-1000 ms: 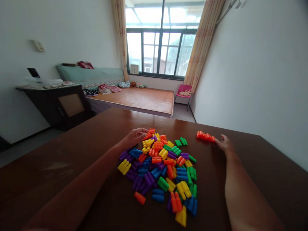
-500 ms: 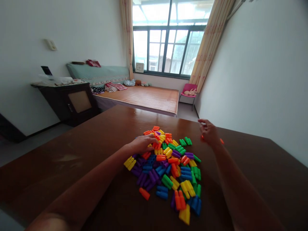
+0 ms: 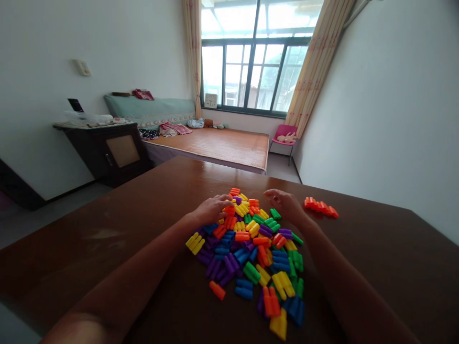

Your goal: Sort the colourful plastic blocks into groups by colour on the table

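Note:
A heap of plastic toy building blocks (image 3: pixel 252 271), shaped like joined tubes in orange, yellow, green, blue and purple, lies on the brown table. At the heap's far left edge is my left hand (image 3: pixel 214 209), its fingers bent over an orange block (image 3: pixel 228 210) that shows at the fingertips. My right hand (image 3: pixel 286 204) hovers at the far right side of the heap, close to a green block (image 3: pixel 275 213). Its fingers reach leftward, loosely apart, and nothing shows in them. To its right lies a row of orange blocks (image 3: pixel 321 207), placed side by side.
The glossy table (image 3: pixel 143 205) has its far edge before a bed (image 3: pixel 218 145). A dark cabinet (image 3: pixel 118 150) stands at the left, and a pink chair (image 3: pixel 284 134) is by the right wall. A loose orange block (image 3: pixel 217 290) lies at the heap's near left.
My right hand has moved left from the orange row back toward the heap, uncovering the row. My left hand has stayed near the same spot, and the orange block at its fingertips sits slightly lower.

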`<state>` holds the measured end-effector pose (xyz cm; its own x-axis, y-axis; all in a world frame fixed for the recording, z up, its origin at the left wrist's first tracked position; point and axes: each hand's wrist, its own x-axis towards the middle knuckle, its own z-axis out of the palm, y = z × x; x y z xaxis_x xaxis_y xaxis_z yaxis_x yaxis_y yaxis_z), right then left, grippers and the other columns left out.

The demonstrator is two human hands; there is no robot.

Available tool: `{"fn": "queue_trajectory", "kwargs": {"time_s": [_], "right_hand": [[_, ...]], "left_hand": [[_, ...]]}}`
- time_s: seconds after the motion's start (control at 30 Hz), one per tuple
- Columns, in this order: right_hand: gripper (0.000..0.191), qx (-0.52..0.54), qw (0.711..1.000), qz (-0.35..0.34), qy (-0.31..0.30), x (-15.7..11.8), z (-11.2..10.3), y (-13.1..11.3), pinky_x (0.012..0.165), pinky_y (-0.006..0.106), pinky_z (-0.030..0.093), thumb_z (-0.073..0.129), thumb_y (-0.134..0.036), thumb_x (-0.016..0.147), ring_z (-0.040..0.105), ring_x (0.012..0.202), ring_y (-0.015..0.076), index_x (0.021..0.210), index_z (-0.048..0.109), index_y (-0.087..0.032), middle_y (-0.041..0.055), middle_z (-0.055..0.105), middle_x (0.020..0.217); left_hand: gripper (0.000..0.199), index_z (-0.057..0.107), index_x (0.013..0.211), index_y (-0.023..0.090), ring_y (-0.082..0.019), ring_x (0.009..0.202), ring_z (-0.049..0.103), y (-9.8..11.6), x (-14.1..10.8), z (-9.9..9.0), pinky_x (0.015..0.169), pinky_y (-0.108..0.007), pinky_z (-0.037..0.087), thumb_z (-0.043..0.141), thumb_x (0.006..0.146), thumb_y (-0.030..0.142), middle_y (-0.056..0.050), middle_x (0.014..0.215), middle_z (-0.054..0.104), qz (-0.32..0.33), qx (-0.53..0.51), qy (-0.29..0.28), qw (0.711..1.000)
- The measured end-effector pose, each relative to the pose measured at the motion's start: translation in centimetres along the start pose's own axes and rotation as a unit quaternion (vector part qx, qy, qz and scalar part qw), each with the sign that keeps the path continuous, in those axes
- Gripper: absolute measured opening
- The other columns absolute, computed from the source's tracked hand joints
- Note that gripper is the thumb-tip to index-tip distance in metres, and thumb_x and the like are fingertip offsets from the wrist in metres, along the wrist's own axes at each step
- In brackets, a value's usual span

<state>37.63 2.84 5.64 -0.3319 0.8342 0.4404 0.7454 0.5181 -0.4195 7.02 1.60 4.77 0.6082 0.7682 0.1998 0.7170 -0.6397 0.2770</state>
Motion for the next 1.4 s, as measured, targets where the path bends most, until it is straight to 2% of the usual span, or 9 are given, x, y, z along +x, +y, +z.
{"fn": "queue_trajectory", "kwargs": {"time_s": [0.27,0.43,0.53,0.67,0.83,1.0,1.1,1.2,1.4], "right_hand": [[0.021,-0.039,0.996,-0.007,-0.08,-0.8,3.9,-1.9,0.074,0.029,0.048,0.063,-0.039,0.084,0.063,0.088,0.0198,0.097,0.069,-0.023,0.0055,0.072,0.095],[0.027,0.149,0.984,0.002,-0.101,-0.5,3.8,-1.7,0.074,0.029,0.053,0.065,-0.021,0.074,0.066,0.082,0.0164,0.101,0.065,-0.02,0.0044,0.07,0.101],[0.036,0.25,0.96,-0.047,-0.12,-0.3,3.1,-2.7,0.08,0.03,0.054,0.062,-0.018,0.075,0.066,0.092,0.0165,0.11,0.06,-0.02,0.0053,0.068,0.108],[0.039,0.328,0.934,-0.078,-0.117,-0.2,2.8,-4.3,0.085,0.033,0.055,0.06,-0.02,0.08,0.062,0.105,0.0176,0.118,0.056,-0.022,0.0066,0.064,0.115],[0.039,0.29,0.955,-0.067,-0.025,-0.4,2.9,-5.8,0.082,0.033,0.056,0.064,-0.03,0.083,0.061,0.104,0.0179,0.121,0.058,-0.024,0.0074,0.062,0.118],[0.038,0.205,0.97,-0.126,-0.026,0.2,2.9,-5.9,0.09,0.036,0.053,0.069,-0.033,0.08,0.057,0.113,0.0217,0.118,0.065,-0.027,0.0068,0.063,0.121],[0.041,0.219,0.975,-0.044,0.009,1.0,1.1,-1.6,0.084,0.035,0.055,0.065,-0.036,0.082,0.064,0.099,0.0199,0.122,0.062,-0.026,0.0067,0.066,0.117],[0.049,0.185,0.966,0.108,0.146,0.2,-2.5,6.5,0.08,0.039,0.055,0.063,-0.043,0.08,0.066,0.094,0.0222,0.123,0.059,-0.022,0.0106,0.066,0.117],[0.054,0.052,0.89,0.319,0.321,-6.9,-7.0,22.2,0.086,0.044,0.054,0.064,-0.046,0.072,0.065,0.095,0.0261,0.114,0.062,-0.013,0.0183,0.065,0.116]], "left_hand": [[0.017,0.073,0.089,0.023,-0.024,0.116,0.057,-0.5,0.0,-0.5,0.098,-0.031,0.045,0.072,0.078,0.036,-0.005,0.127,0.06,0.031,-0.075,-0.022,0.996],[0.023,0.071,0.105,0.021,-0.021,0.105,0.061,0.2,0.9,0.6,0.097,-0.034,0.045,0.06,0.087,0.032,-0.007,0.112,0.068,0.025,-0.165,0.092,0.982],[0.029,0.068,0.111,0.018,-0.02,0.1,0.063,1.4,1.4,1.1,0.092,-0.033,0.048,0.056,0.089,0.033,-0.008,0.11,0.069,-0.003,-0.281,0.112,0.953],[0.041,0.067,0.11,0.015,-0.019,0.087,0.065,2.8,1.2,1.1,0.075,-0.028,0.051,0.065,0.083,0.046,-0.007,0.098,0.071,-0.022,-0.461,0.005,0.887],[0.043,0.065,0.091,0.012,-0.015,0.073,0.064,4.0,0.7,0.2,0.067,-0.025,0.049,0.079,0.071,0.047,-0.005,0.08,0.068,-0.088,-0.592,0.01,0.801],[0.045,0.063,0.093,0.015,-0.016,0.076,0.066,5.1,0.8,-0.5,0.069,-0.026,0.049,0.079,0.069,0.049,-0.004,0.084,0.07,-0.147,-0.597,0.016,0.789],[0.05,0.065,0.105,0.018,-0.019,0.088,0.066,4.9,0.7,-1.0,0.071,-0.027,0.05,0.074,0.072,0.054,-0.007,0.102,0.07,-0.168,-0.547,0.028,0.819],[0.052,0.066,0.109,0.019,-0.021,0.096,0.065,4.1,0.7,-1.4,0.073,-0.028,0.05,0.07,0.075,0.057,-0.009,0.115,0.068,-0.159,-0.529,0.034,0.833],[0.057,0.067,0.108,0.019,-0.022,0.095,0.065,2.4,0.9,-1.1,0.071,-0.027,0.049,0.073,0.069,0.059,-0.01,0.112,0.069,-0.182,-0.543,0.082,0.816]]}}
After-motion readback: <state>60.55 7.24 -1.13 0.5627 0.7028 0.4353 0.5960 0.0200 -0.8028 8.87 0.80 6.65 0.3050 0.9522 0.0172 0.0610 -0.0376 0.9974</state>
